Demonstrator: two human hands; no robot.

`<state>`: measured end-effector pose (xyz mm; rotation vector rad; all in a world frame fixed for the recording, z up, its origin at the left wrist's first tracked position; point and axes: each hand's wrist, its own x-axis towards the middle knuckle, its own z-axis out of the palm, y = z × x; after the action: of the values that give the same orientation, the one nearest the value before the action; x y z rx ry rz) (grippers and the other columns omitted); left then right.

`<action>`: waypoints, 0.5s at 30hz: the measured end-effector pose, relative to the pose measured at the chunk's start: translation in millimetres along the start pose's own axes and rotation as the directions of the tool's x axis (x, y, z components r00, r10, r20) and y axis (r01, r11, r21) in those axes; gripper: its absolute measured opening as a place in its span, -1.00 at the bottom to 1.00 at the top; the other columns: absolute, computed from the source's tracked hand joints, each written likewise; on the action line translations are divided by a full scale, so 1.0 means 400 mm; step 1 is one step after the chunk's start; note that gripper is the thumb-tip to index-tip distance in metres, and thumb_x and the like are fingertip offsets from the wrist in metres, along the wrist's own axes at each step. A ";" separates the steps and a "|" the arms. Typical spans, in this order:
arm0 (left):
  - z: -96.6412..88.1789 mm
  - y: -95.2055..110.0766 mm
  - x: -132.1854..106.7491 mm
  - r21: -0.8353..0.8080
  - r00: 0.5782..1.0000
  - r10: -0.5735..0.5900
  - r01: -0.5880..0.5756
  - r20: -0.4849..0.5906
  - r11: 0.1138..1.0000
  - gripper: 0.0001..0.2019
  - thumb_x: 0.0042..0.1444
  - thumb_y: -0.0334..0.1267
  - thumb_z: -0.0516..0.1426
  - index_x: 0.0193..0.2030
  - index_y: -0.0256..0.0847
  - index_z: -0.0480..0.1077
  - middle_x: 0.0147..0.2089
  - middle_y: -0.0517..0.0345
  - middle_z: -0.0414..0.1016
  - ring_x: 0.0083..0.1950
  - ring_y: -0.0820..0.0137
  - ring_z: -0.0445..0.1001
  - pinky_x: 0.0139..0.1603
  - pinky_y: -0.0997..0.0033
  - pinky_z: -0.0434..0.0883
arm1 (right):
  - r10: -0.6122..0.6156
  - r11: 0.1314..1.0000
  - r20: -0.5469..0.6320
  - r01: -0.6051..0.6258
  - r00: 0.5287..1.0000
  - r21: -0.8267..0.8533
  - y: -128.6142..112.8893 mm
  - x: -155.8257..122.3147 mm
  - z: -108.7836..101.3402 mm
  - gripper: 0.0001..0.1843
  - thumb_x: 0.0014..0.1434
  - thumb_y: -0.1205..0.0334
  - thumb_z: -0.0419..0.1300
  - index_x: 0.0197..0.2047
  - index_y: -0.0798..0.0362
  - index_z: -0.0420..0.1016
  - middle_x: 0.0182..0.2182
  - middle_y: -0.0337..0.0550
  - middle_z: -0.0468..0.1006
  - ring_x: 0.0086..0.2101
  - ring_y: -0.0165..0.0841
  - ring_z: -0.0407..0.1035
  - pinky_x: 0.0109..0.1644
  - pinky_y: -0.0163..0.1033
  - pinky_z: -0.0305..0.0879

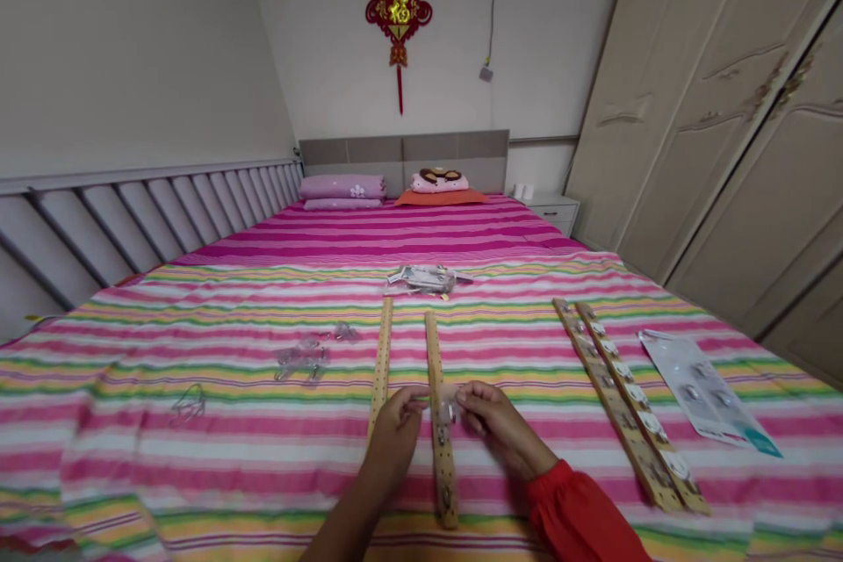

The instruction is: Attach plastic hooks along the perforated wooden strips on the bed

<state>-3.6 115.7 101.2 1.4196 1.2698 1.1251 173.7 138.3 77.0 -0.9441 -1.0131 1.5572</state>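
A wooden strip [443, 464] with rows of holes lies lengthwise in front of me, with small metal hooks on its near part. My right hand [493, 417] pinches the right edge of a clear adhesive hook [449, 411], a see-through square with a metal piece, just over this strip. At the strip's left edge my left hand [399, 426] has its fingers drawn together; what they grip, if anything, is too small to make out. A second holed wooden strip [382, 351] lies to the left, partly behind my left hand.
To the left are several clear hooks [303, 360] and a crumpled clear bit [190, 404]. A plastic package [425, 279] lies beyond the strips. On the right are two hook-lined wooden strips [619, 404] and a blister pack [708, 391]. A striped sheet [230, 474] covers the bed.
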 end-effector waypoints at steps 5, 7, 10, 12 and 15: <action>0.036 -0.063 0.014 0.081 0.998 0.023 -0.018 -0.064 0.997 -0.68 0.07 -0.34 -0.02 -0.08 -0.22 0.45 -0.01 0.00 0.52 0.07 0.27 0.43 0.15 0.21 0.32 | 0.026 0.998 -0.044 -0.029 0.999 -0.055 0.022 0.065 -0.007 -0.73 -0.16 0.10 0.32 -0.57 0.10 0.36 -0.72 -0.40 0.33 -0.76 -0.62 -0.04 -0.67 -0.37 -0.25; 0.045 -0.082 0.019 0.097 0.996 0.050 -0.043 -0.068 0.994 -0.66 0.08 -0.35 -0.03 -0.05 -0.24 0.44 0.01 -0.01 0.49 0.09 0.28 0.41 0.18 0.21 0.29 | 0.045 0.996 -0.059 -0.050 0.997 -0.075 0.031 0.086 -0.008 -0.74 -0.19 0.11 0.31 -0.59 0.10 0.36 -0.72 -0.39 0.33 -0.77 -0.62 -0.04 -0.68 -0.37 -0.25; 0.051 -0.101 0.030 0.130 0.995 0.069 -0.060 -0.065 0.990 -0.64 0.07 -0.40 -0.04 -0.03 -0.26 0.43 0.03 -0.03 0.47 0.10 0.29 0.39 0.21 0.22 0.26 | 0.069 0.992 -0.086 -0.078 0.994 -0.104 0.045 0.113 -0.012 -0.74 -0.20 0.11 0.28 -0.63 0.07 0.33 -0.80 -0.44 0.24 -0.79 -0.62 -0.07 -0.69 -0.38 -0.28; 0.053 -0.109 0.037 0.159 0.996 0.066 -0.055 -0.065 0.986 -0.62 0.05 -0.44 -0.05 -0.02 -0.25 0.43 0.03 -0.02 0.46 0.11 0.31 0.38 0.22 0.23 0.24 | 0.080 0.988 -0.099 -0.092 0.992 -0.121 0.054 0.127 -0.014 -0.75 -0.19 0.11 0.27 -0.64 0.06 0.31 -0.85 -0.48 0.15 -0.81 -0.61 -0.09 -0.70 -0.38 -0.30; 0.059 -0.118 0.042 0.191 0.995 0.076 -0.061 -0.070 0.980 -0.58 0.04 -0.48 -0.06 0.00 -0.22 0.43 0.04 0.02 0.45 0.12 0.34 0.35 0.25 0.25 0.21 | 0.092 0.984 -0.108 -0.107 0.990 -0.141 0.065 0.138 -0.016 -0.74 -0.18 0.10 0.26 -0.65 0.04 0.29 -0.88 -0.51 0.08 -0.81 -0.60 -0.12 -0.70 -0.38 -0.33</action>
<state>11.8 134.6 51.6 1.5834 1.4228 1.1391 161.1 189.7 45.8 -1.1799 -1.0329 1.5161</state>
